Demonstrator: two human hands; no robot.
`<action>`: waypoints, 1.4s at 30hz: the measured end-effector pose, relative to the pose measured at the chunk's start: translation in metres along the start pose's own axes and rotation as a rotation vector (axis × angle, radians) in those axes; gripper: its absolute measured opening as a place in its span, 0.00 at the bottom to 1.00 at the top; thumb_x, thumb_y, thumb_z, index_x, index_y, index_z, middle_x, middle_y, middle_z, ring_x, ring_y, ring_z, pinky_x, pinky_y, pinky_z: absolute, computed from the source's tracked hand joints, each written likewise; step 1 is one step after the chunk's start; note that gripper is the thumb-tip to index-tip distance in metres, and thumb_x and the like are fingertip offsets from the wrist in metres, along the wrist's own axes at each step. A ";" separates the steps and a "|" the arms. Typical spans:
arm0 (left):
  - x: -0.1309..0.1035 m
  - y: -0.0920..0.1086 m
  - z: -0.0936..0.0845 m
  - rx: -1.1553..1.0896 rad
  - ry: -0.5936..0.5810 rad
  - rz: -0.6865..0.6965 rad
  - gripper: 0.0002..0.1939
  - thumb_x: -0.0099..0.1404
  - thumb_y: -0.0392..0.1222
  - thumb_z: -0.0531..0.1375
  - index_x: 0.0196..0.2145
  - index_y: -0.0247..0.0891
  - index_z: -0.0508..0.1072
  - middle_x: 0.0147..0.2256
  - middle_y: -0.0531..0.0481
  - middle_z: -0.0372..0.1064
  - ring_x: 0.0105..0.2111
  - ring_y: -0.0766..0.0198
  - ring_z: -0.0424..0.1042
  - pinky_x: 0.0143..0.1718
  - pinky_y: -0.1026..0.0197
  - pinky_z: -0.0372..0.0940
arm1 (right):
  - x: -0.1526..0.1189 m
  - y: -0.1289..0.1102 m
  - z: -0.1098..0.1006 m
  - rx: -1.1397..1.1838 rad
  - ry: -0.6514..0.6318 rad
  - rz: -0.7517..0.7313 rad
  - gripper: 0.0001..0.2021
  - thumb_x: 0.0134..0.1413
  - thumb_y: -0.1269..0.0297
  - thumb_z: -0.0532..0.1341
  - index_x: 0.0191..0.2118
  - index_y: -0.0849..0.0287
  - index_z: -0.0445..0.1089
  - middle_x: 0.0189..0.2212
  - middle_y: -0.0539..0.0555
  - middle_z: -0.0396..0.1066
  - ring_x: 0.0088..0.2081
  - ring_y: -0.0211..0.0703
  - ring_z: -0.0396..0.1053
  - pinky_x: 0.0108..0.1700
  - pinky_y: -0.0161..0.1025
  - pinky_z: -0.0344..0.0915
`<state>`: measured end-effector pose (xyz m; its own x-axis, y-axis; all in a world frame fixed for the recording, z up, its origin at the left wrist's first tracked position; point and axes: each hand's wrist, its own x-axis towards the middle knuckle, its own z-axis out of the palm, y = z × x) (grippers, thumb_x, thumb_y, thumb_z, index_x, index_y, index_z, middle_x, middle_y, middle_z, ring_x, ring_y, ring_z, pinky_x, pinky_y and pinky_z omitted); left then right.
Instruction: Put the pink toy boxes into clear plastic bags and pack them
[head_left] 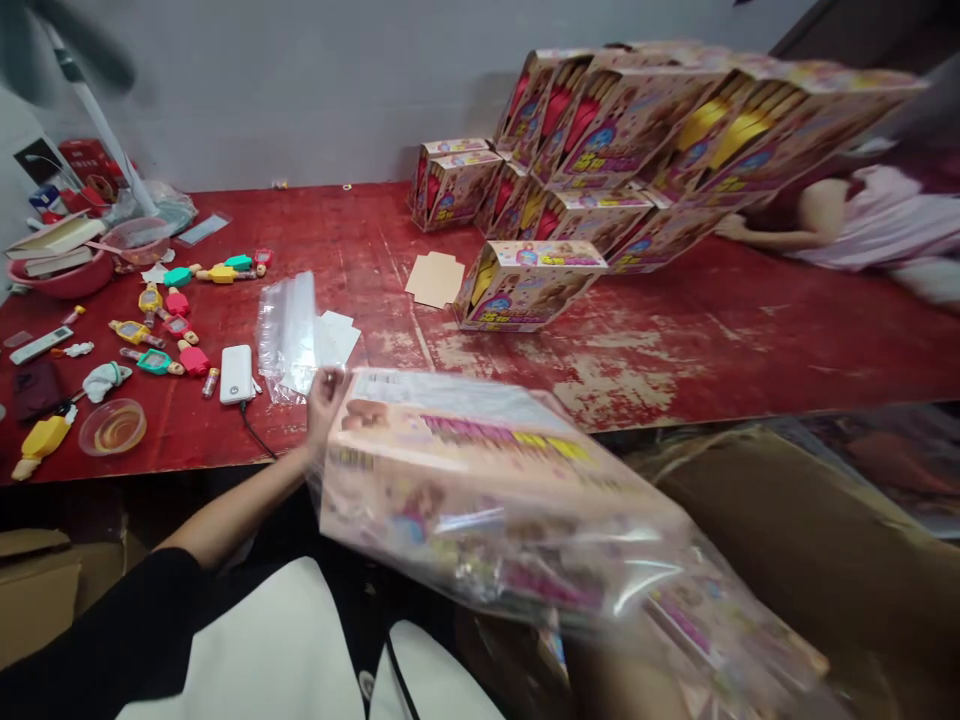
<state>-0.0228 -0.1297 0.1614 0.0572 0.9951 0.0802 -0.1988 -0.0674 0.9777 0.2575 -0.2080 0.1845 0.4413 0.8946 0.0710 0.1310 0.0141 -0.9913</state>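
A large printed toy box in a clear plastic bag [480, 480] is held up in front of me, tilted and smeared by motion. My left hand [325, 395] is closed on its upper left corner, fingers curled over the edge. Blurred under the right part of the bag shows my right arm [630, 660]; its fingers are hidden behind the plastic. More printed boxes [735, 620] appear below the bag at the lower right. Flat clear plastic bags [289, 330] lie on the table just beyond my left hand.
Printed toy boxes [600, 130] stand stacked on the red table [360, 225], with a single box [532, 285] in front. Several toy watches [154, 360], a white power bank [238, 374] and a lamp [97, 110] are left. An open carton [787, 520] and another person's arm [817, 215] are right.
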 end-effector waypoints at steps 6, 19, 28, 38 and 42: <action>0.047 0.112 -0.008 0.045 -0.395 0.479 0.22 0.54 0.58 0.74 0.32 0.40 0.72 0.29 0.52 0.70 0.30 0.65 0.71 0.38 0.59 0.68 | -0.022 -0.077 -0.035 0.099 -0.069 -0.267 0.17 0.44 0.49 0.75 0.33 0.48 0.69 0.27 0.48 0.69 0.27 0.43 0.68 0.31 0.44 0.69; 0.068 0.063 -0.037 0.244 -0.089 0.131 0.31 0.52 0.44 0.75 0.52 0.40 0.72 0.49 0.42 0.72 0.47 0.56 0.71 0.48 0.56 0.66 | 0.050 -0.055 0.022 -0.554 -0.100 -0.629 0.18 0.50 0.47 0.70 0.42 0.52 0.74 0.43 0.58 0.75 0.49 0.56 0.70 0.56 0.56 0.64; 0.101 0.049 -0.008 -0.083 0.068 0.311 0.23 0.59 0.32 0.69 0.51 0.39 0.70 0.36 0.51 0.75 0.38 0.66 0.75 0.42 0.63 0.68 | 0.109 -0.098 0.091 -0.523 -0.050 -0.842 0.12 0.58 0.58 0.65 0.47 0.54 0.75 0.41 0.58 0.75 0.41 0.49 0.70 0.47 0.50 0.67; 0.101 0.057 0.002 -0.241 -0.001 0.435 0.36 0.59 0.32 0.71 0.60 0.47 0.63 0.46 0.51 0.68 0.38 0.70 0.72 0.48 0.59 0.71 | 0.089 -0.106 0.166 -0.539 -0.149 -1.089 0.17 0.63 0.57 0.62 0.55 0.52 0.71 0.45 0.57 0.75 0.49 0.53 0.70 0.56 0.54 0.65; 0.098 0.058 0.000 -0.230 0.013 0.435 0.39 0.60 0.36 0.72 0.63 0.49 0.61 0.48 0.49 0.68 0.38 0.70 0.71 0.48 0.59 0.72 | 0.077 -0.104 0.176 -0.666 -0.200 -1.210 0.14 0.68 0.59 0.56 0.53 0.53 0.73 0.38 0.55 0.78 0.42 0.49 0.72 0.51 0.51 0.66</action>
<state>-0.0284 -0.0359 0.2260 -0.0906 0.8792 0.4678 -0.4122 -0.4607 0.7860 0.1219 -0.0616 0.2735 -0.3727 0.5286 0.7627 0.7529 0.6527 -0.0844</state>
